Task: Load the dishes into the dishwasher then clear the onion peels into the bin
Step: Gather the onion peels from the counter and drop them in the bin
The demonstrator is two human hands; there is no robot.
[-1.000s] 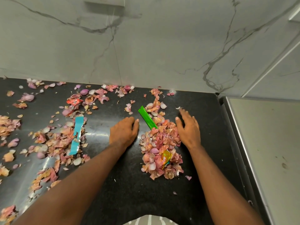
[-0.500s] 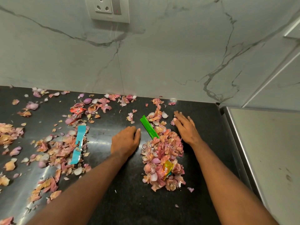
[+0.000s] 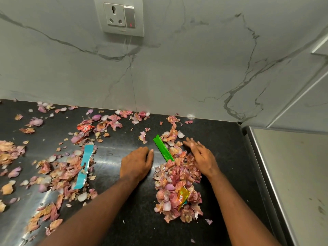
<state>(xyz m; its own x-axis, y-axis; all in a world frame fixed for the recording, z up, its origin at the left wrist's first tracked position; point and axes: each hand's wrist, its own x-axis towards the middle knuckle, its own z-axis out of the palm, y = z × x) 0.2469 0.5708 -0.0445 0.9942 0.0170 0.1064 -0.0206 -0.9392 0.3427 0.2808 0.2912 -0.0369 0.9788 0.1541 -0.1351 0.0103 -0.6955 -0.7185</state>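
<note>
A heap of pink onion peels (image 3: 177,185) lies on the black countertop (image 3: 134,222) between my two hands. A green wrapper strip (image 3: 163,148) and a yellow sachet (image 3: 182,197) are mixed into it. My left hand (image 3: 136,162) rests palm down on the counter just left of the heap, fingers together. My right hand (image 3: 200,157) lies flat against the heap's right side, fingers stretched toward the wall. More loose peels (image 3: 60,173) are scattered over the left of the counter.
A blue wrapper strip (image 3: 84,167) lies among the left-hand peels, a red wrapper (image 3: 84,127) farther back. The marble wall with a socket (image 3: 122,16) closes the back. A steel-edged grey surface (image 3: 292,174) borders the counter on the right.
My right hand reached toward the wall, then slid back and left against the heap, drawing far peels in. The left hand stayed put. The camera tilted up, showing the socket.
</note>
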